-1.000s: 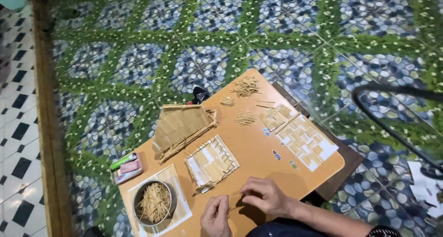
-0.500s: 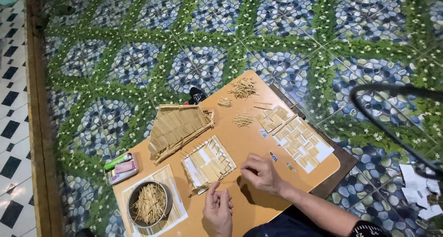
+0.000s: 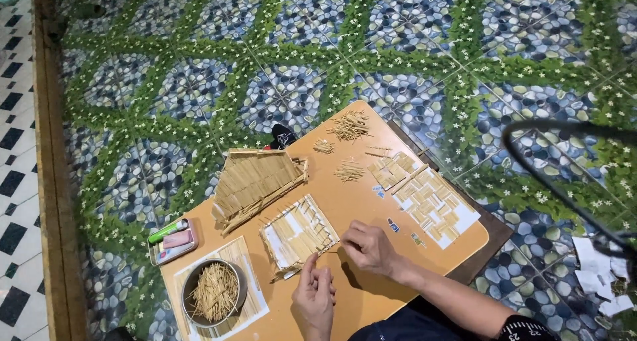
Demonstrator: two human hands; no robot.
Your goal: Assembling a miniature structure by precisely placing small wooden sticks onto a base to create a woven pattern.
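A square panel of thin wooden sticks [image 3: 298,233] lies on white paper in the middle of a low orange table [image 3: 371,202]. My right hand [image 3: 368,247] rests at the panel's right corner with its fingers curled and touching the edge. My left hand [image 3: 314,293] lies just below the panel, fingertips at its lower corner, apparently pinching a thin stick. A larger roof-shaped piece of sticks [image 3: 255,180] sits behind the panel.
A round metal bowl of loose sticks [image 3: 213,292] stands at the table's left front on a stick mat. A small tray with a green tube [image 3: 173,239] lies left. Stick piles [image 3: 350,125] and flat stick panels on paper [image 3: 428,198] occupy the right. A dark curved cable [image 3: 564,182] crosses right.
The view has shifted slightly. My right hand has moved up and left to the panel's right corner; my left hand has stayed below the panel.
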